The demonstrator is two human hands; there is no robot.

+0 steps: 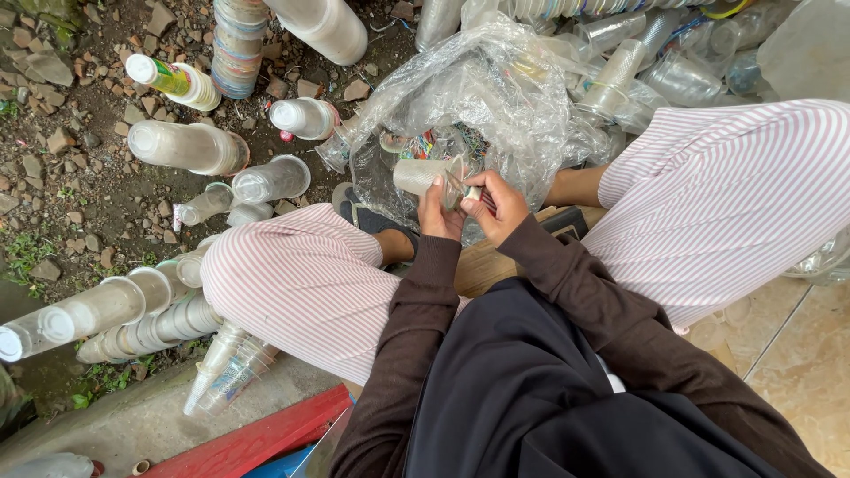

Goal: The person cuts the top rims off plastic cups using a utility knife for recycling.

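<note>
**Plastic cup held in both hands over a clear bag**

Plastic cup (423, 175), clear and lying on its side, sits in the middle of the view, just above the person's knees. At the far left, long stacks of nested cups (106, 314) lie on the stony ground (80, 204), and more stacks (188, 146) lie above them, some with coloured rims. One tall upright stack (237, 44) stands near the top edge.

Moving to the centre, the left hand (437, 212) has its grip closed around the open end of the cup, fingers curled on the rim from below. Just beside it, the right hand (496, 205) touches the same rim; its thumb and first fingers are pressed together, pinching something small at the rim, but I cannot tell what it is exactly. The two hands are almost touching.

Behind the hands lies a large crumpled clear bag (496, 97) with coloured scraps inside. At the right, loose clear cups (673, 75) are piled near the striped trouser leg (726, 195), above a tiled floor (788, 354).
</note>
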